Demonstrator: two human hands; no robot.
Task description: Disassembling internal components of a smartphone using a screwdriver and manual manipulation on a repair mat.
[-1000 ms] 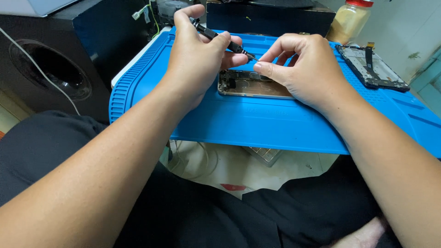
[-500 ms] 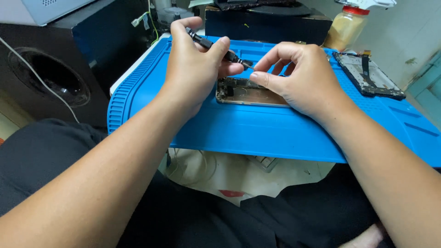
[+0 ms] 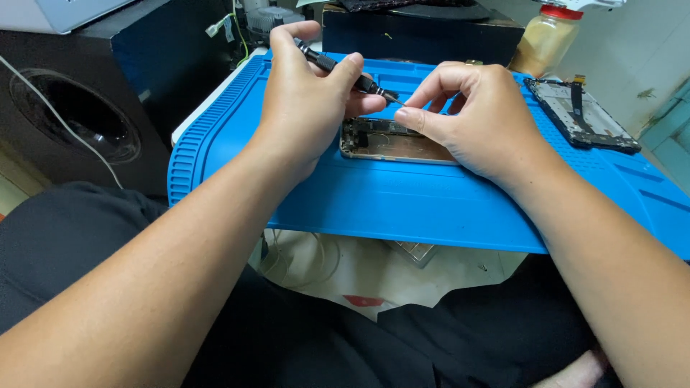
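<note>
Two hands in, one tool, two phone parts. My left hand is clenched around one black screwdriver, tip angled down to the right, meeting my right hand. Right thumb and forefinger are pinched together at the tip; can't tell what's between them, too small. One opened phone body lies flat on the blue mat, just under both hands, right part hidden by my right palm. One detached screen assembly sits well apart, far right. One jar and one dark box behind the mat; one speaker on the left.
</note>
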